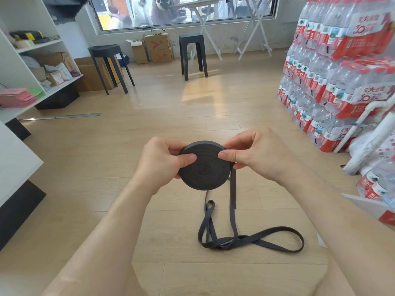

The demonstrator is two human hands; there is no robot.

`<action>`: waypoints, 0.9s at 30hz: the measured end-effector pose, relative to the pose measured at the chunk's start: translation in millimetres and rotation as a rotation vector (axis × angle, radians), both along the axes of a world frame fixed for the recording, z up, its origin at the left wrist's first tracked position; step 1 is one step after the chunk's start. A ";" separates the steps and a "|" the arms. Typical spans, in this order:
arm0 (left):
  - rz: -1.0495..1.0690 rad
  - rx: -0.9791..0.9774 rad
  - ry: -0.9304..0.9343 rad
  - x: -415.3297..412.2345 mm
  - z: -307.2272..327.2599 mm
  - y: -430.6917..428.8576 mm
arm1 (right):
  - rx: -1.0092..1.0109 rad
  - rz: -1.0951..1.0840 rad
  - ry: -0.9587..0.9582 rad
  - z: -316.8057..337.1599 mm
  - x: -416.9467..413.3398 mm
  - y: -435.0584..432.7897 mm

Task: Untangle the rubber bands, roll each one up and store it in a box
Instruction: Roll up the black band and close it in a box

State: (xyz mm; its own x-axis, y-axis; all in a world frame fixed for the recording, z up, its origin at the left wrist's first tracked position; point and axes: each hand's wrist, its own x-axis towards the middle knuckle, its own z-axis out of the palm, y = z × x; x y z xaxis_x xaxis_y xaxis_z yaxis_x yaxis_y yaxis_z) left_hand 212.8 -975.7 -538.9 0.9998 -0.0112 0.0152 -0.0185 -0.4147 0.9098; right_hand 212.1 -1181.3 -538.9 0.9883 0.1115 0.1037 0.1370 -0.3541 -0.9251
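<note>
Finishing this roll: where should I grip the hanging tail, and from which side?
Pinch the tail just below the coil, from the right with the right hand: it hangs flat and straight off the coil's right edge, beside that hand.

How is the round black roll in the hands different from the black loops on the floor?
The roll is wound into a tight flat disc; the loops lie loose and crossing. The roll is held up by the left hand and right hand; the loops rest on the floor. Both are dark flat band.
</note>
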 end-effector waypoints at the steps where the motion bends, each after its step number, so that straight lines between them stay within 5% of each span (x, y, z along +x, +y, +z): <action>1: 0.013 -0.022 0.002 0.4 -0.2 0.6 | 0.037 0.004 0.035 -0.8 1.0 -1.5; 7: 0.074 -0.161 0.028 -0.6 0.7 0.2 | 0.237 0.054 0.195 -5.6 1.6 -1.6; 13: 0.140 -0.246 0.050 0.8 0.8 -1.2 | 0.193 -0.181 -0.046 -11.3 3.4 10.2; 25: 0.170 -0.295 0.072 -1.3 1.0 -1.5 | 0.220 -0.100 0.079 -10.9 3.8 8.3; 27: 0.134 -0.260 0.125 -1.4 -0.5 -1.8 | 0.082 -0.104 -0.003 -9.3 2.0 8.5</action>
State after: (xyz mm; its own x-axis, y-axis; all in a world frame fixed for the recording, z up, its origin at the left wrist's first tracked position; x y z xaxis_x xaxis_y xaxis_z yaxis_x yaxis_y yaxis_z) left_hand 211.4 -977.5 -539.4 0.9865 0.1086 -0.1228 0.1392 -0.1595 0.9773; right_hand 214.1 -1172.8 -548.2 0.9938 -0.0001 0.1111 0.1063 -0.2897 -0.9512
